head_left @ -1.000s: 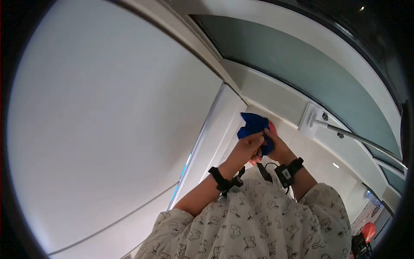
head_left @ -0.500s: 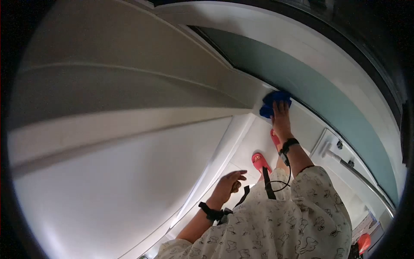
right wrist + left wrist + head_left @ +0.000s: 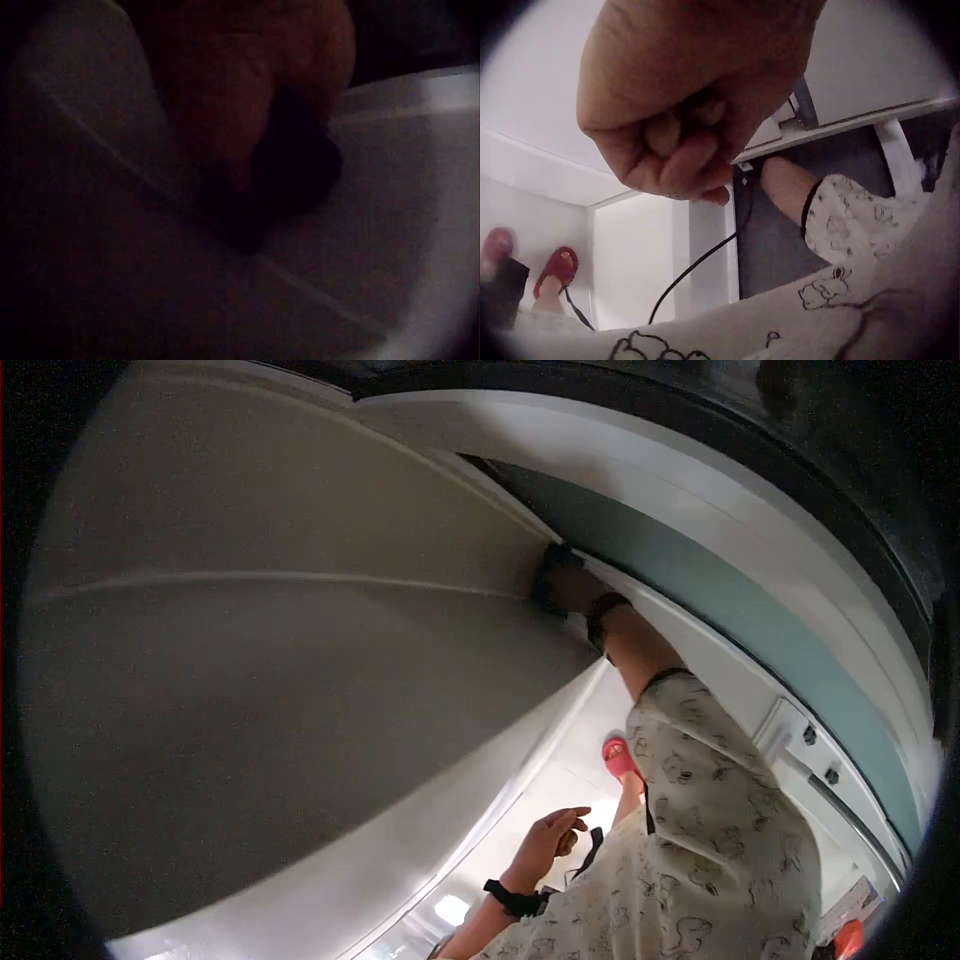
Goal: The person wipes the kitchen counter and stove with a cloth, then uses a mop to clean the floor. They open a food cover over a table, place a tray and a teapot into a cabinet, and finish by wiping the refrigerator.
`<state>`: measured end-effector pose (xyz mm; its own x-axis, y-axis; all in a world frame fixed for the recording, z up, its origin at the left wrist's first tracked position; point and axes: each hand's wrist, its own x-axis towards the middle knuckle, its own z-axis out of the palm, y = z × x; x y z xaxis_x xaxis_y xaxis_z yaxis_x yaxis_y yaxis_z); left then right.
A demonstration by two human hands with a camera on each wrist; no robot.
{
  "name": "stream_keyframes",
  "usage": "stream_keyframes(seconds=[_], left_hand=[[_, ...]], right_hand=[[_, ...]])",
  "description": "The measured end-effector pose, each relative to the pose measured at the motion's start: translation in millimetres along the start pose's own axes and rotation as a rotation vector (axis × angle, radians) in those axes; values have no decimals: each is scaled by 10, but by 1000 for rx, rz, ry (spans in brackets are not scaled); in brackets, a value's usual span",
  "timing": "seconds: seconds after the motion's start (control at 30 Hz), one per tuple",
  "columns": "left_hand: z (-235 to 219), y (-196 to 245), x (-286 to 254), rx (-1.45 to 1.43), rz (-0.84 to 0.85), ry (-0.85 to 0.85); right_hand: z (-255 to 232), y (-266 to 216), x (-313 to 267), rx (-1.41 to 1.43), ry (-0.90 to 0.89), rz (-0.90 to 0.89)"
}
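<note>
A blue cloth [image 3: 546,596] is up against the shadowed wall corner beside the greenish glass panel in the head view. My right hand [image 3: 580,590] holds it there, with the arm stretched far forward. The right wrist view is very dark: the cloth [image 3: 304,165] shows as a bunched dark shape between the thumb and fingers, over a pale seam line. My left hand [image 3: 545,847] hangs low by the body with nothing in it. Its fingers are loosely curled in the left wrist view, away from any surface.
A large grey-white panel [image 3: 250,710] fills the left side. The greenish glass [image 3: 700,580] in its white frame runs along the right, with a metal bar [image 3: 850,820] below it. A foot in a red slipper [image 3: 617,757] stands on the pale floor. A thin cable [image 3: 694,266] hangs below the left hand.
Both hands were together at the blue cloth; then the right hand took it to the ledge by the glass and farther left into the corner. The left hand let go and dropped toward the body.
</note>
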<state>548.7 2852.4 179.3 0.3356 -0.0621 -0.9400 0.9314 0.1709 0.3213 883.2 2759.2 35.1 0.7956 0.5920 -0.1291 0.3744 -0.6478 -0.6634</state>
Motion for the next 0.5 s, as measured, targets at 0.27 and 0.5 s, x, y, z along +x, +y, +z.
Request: stream_keyframes(seconds=[0.27,0.5], left_hand=[[-75,-32,-77,-25,5,-25],[-144,-82,-185,40,2,2]], right_hand=[[404,250,169,-137,272,-47],[160,155,-419,926,169,165]])
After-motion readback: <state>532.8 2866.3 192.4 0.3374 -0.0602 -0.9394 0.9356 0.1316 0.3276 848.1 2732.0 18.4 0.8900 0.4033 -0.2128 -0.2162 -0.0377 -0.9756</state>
